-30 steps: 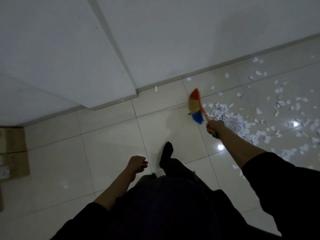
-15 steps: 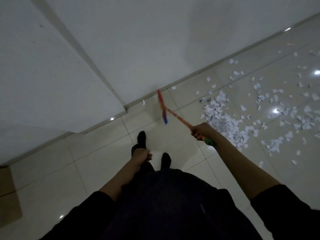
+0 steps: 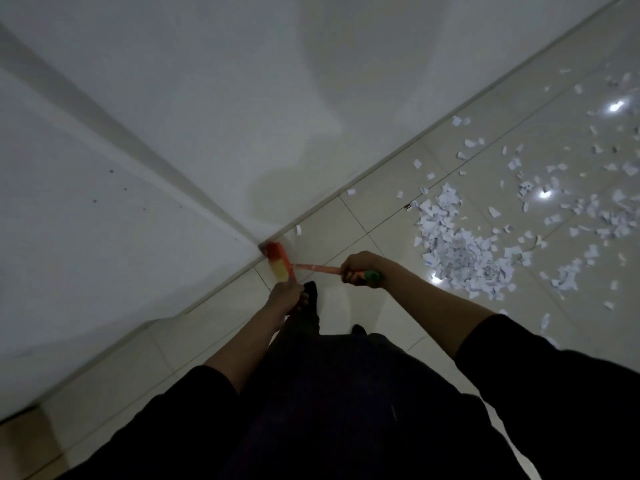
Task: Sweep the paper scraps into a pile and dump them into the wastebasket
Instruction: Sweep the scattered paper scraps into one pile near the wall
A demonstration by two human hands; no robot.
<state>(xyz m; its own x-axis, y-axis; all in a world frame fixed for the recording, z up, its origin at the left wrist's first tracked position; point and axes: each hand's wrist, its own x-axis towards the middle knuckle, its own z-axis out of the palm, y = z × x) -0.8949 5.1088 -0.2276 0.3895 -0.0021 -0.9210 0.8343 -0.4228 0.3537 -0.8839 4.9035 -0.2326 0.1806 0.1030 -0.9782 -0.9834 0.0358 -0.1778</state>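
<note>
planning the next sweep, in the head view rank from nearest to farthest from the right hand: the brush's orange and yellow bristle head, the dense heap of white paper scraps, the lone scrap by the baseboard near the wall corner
1. Orange and yellow bristle head, left of the right hand, at the wall corner.
2. Lone white scrap by the baseboard, up and left; close to the bristle head's distance, so a near call.
3. Dense heap of white paper scraps, off to the right, plainly farthest.

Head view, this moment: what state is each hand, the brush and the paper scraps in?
Right hand: grips the brush handle near its green end.
Left hand: loosely curled, holds nothing.
Brush: head down at the wall corner.
Paper scraps: partly heaped, many scattered on the floor.
</note>
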